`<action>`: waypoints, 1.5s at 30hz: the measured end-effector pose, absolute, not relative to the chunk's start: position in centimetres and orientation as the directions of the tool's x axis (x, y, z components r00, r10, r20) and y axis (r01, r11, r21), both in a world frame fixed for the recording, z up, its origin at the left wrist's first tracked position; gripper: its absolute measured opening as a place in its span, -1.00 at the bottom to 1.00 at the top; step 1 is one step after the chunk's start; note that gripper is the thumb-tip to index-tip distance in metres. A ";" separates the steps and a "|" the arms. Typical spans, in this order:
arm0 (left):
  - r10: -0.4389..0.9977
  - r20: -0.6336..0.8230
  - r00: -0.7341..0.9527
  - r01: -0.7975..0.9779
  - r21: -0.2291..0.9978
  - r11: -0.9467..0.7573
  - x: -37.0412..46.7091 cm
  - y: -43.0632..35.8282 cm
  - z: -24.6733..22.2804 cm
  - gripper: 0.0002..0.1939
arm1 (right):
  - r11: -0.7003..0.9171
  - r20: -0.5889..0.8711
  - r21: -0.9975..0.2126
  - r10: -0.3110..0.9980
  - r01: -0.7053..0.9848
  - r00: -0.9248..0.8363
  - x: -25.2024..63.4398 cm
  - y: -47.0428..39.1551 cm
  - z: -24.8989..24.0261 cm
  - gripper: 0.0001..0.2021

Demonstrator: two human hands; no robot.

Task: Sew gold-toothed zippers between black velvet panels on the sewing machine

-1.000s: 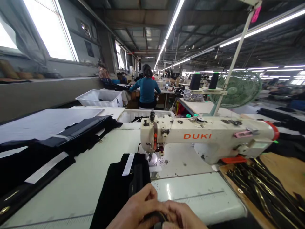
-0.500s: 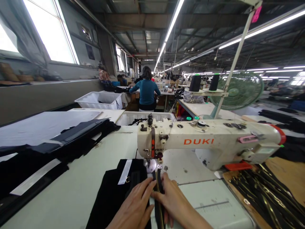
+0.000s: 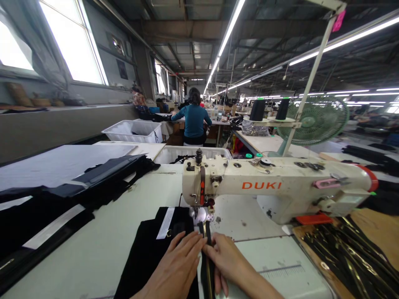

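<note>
A black fabric piece [image 3: 146, 249] with a white strip lies left of the needle of the sewing machine [image 3: 262, 182]. Beside its right edge runs a black zipper tape [image 3: 208, 270] with gold teeth, its top end just below the presser foot. My left hand [image 3: 177, 263] lies flat across the fabric's right edge, fingertips on the tape. My right hand [image 3: 229, 257] is closed on the tape from the right, thumb on top and other fingers curled at its side.
Dark fabric stacks [image 3: 77, 187] lie on the left. More zippers [image 3: 349, 253] rest on a brown board at the right. Behind the machine are white bins [image 3: 134, 132], thread cones [image 3: 258, 110], a green fan [image 3: 314, 120] and a person [image 3: 193, 118] seated facing away.
My left hand has flattened and moved slightly up over the fabric edge. My right fingers have curled in closer around the tape. The whole view has shifted slightly.
</note>
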State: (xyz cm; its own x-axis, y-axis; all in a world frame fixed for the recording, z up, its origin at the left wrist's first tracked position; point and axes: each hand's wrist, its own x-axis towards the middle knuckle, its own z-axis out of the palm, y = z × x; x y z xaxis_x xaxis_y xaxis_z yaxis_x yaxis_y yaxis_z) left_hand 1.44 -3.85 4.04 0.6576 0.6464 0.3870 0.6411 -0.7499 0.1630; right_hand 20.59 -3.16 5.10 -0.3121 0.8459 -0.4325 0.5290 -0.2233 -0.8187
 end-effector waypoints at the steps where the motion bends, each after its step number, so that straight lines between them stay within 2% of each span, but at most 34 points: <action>1: 0.627 0.361 0.690 0.628 0.131 -0.767 1.4 -3.5 3.8 -0.37 | -0.187 -0.414 -0.804 0.858 0.565 -0.305 20.7 -2.9 5.3 -0.74; 4: 0.646 0.323 0.691 0.645 0.126 -0.753 1.5 -3.2 3.5 -0.29 | -0.046 -0.290 -0.733 0.923 0.678 -0.252 21.7 -2.7 6.4 -0.77; 7: 0.668 0.296 0.683 0.658 0.148 -0.738 1.9 -3.7 3.9 -0.31 | 0.127 -0.082 -0.654 0.968 0.746 -0.237 23.3 -2.5 7.0 -0.83; 9: 0.681 0.286 0.674 0.662 0.177 -0.729 1.9 -3.8 4.4 -0.34 | 0.357 0.087 -0.584 0.920 0.729 -0.381 24.0 -2.2 6.6 -0.83; 11: 0.714 0.289 0.637 0.683 0.218 -0.697 1.3 -3.2 5.0 -0.45 | 0.561 0.214 -0.494 0.819 0.664 -0.533 24.3 -1.8 5.8 -0.69; 13: 0.776 0.301 0.553 0.733 0.266 -0.626 0.1 -1.6 5.5 -0.59 | 0.662 0.285 -0.413 0.746 0.625 -0.602 24.3 -1.4 5.3 -0.65; 16: 0.858 0.291 0.422 0.797 0.332 -0.505 -2.0 1.8 5.9 -0.62 | 0.716 0.299 -0.337 0.697 0.611 -0.652 23.8 -1.0 5.4 -0.70; 19: 0.871 0.238 0.430 0.784 0.379 -0.491 -3.1 4.0 6.0 -0.51 | 0.723 0.271 -0.334 0.688 0.605 -0.674 23.3 -1.2 6.0 -0.69; 20: 0.864 0.221 0.452 0.768 0.396 -0.503 -3.2 4.2 6.1 -0.54 | 0.713 0.267 -0.346 0.697 0.610 -0.665 23.2 -1.5 6.1 -0.66; 23: 0.837 0.189 0.513 0.710 0.456 -0.537 -2.9 3.9 6.4 -0.86 | 0.677 0.267 -0.359 0.734 0.643 -0.624 23.3 -2.4 5.5 -0.58; 24: 0.832 0.185 0.522 0.692 0.479 -0.541 -2.9 3.7 6.4 -0.90 | 0.669 0.266 -0.354 0.742 0.653 -0.616 23.3 -2.6 5.2 -0.57; 28: 0.853 0.225 0.471 0.671 0.536 -0.512 -2.7 3.7 5.9 -0.80 | 0.678 0.282 -0.331 0.735 0.657 -0.616 23.1 -2.9 4.4 -0.58; 33: 0.860 0.385 0.334 0.744 0.453 -0.491 -1.7 1.9 3.8 -0.54 | 0.694 0.338 -0.291 0.718 0.658 -0.608 22.7 -2.6 4.4 -0.64; 35: 0.814 0.422 0.400 0.750 0.360 -0.555 -1.0 0.1 3.3 -0.49 | 0.712 0.353 -0.251 0.698 0.656 -0.623 22.7 -2.5 4.0 -0.63; 39: 0.684 0.401 0.610 0.709 0.109 -0.696 -0.1 -2.6 2.9 -0.29 | 0.718 0.403 -0.170 0.675 0.674 -0.618 22.8 -2.7 2.7 -0.60; 45: 0.640 0.377 0.670 0.700 -0.032 -0.714 -0.7 -2.5 2.6 -0.21 | 0.681 0.401 -0.150 0.705 0.717 -0.585 22.8 -2.8 1.3 -0.52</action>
